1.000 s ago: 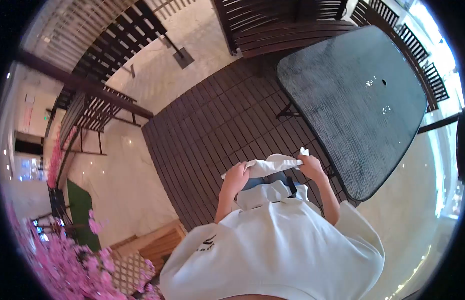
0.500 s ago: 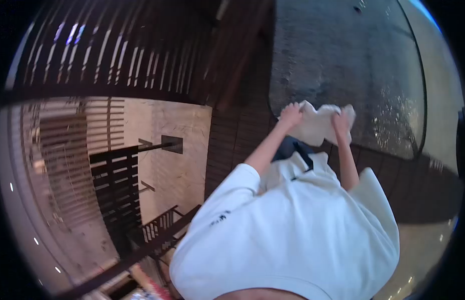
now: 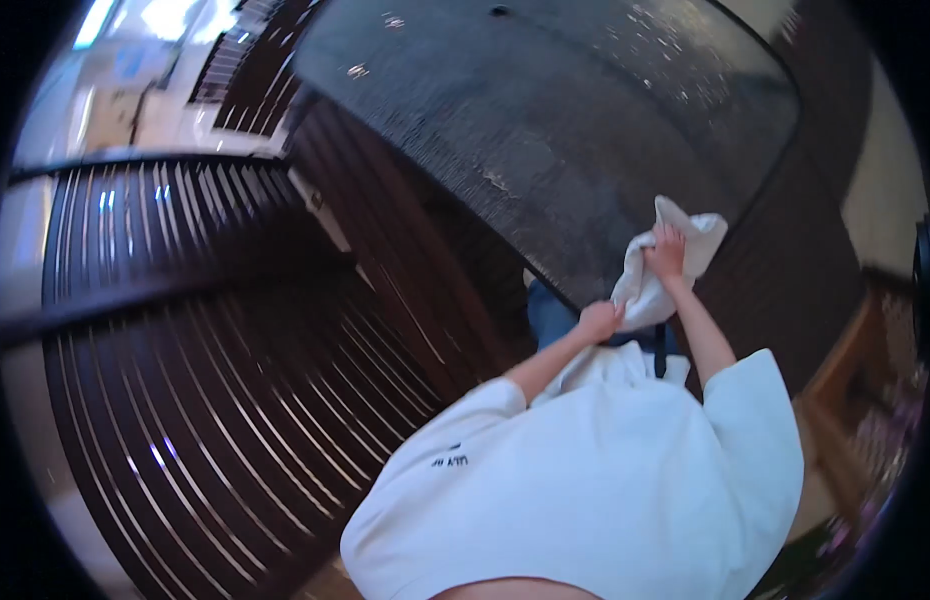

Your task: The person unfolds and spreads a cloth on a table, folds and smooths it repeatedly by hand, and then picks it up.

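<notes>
A crumpled white cloth [image 3: 640,290] stretches between my two hands at the near corner of a dark glass-topped table [image 3: 545,150]. My left hand [image 3: 601,320] is closed on the cloth's lower end, just off the table edge. Farther up and to the right, my right hand [image 3: 667,252] has its fingers on the cloth, over the tabletop. The cloth's far part fans out past my right fingers. Whether it touches the glass is hard to tell.
A dark slatted bench [image 3: 215,400] fills the left side. Brown wooden decking [image 3: 775,270] lies right of the table, with a wooden box-like piece [image 3: 845,370] beyond it. Pink blossoms [image 3: 880,450] show at the right edge. The tabletop has a small dark hole [image 3: 499,11].
The view has swung round, bringing the table in front of me and the bench to the left. The cloth, earlier held out sideways, now slants, with my right hand farther forward.
</notes>
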Demonstrator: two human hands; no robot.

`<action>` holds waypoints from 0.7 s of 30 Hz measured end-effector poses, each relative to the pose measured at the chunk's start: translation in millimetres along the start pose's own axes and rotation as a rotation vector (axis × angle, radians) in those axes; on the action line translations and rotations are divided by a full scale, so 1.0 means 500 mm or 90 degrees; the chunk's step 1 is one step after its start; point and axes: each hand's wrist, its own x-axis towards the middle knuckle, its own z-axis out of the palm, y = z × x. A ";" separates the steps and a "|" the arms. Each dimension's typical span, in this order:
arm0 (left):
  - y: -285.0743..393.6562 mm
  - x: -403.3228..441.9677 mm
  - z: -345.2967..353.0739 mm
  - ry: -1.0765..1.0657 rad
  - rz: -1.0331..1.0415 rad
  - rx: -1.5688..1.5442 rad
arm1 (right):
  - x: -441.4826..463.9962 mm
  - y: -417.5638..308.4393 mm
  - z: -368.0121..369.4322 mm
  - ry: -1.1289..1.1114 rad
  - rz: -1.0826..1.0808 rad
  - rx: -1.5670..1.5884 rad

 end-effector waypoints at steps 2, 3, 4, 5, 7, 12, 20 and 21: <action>-0.100 0.057 -0.035 -0.211 0.060 0.063 | 0.002 -0.042 0.005 -0.012 0.163 0.009; -0.109 0.077 -0.115 -0.278 -0.023 0.020 | 0.009 -0.056 0.011 0.015 0.279 0.033; -0.094 0.077 -0.212 -0.276 -0.074 0.080 | 0.011 -0.084 0.027 0.037 0.385 0.060; -0.118 0.076 -0.253 -0.277 -0.128 0.104 | -0.002 -0.117 0.040 0.056 0.450 0.053; -0.203 0.064 -0.344 -0.295 -0.108 0.131 | 0.006 -0.204 0.069 0.099 0.511 0.022; -0.211 0.029 -0.400 -0.261 -0.149 0.214 | -0.057 -0.284 0.071 0.111 0.427 0.023; -0.203 -0.036 -0.251 -0.131 -0.145 0.107 | -0.102 -0.227 0.114 0.183 0.296 -0.030; -0.218 -0.056 -0.243 -0.143 -0.153 0.097 | -0.112 -0.242 0.110 0.165 0.297 -0.034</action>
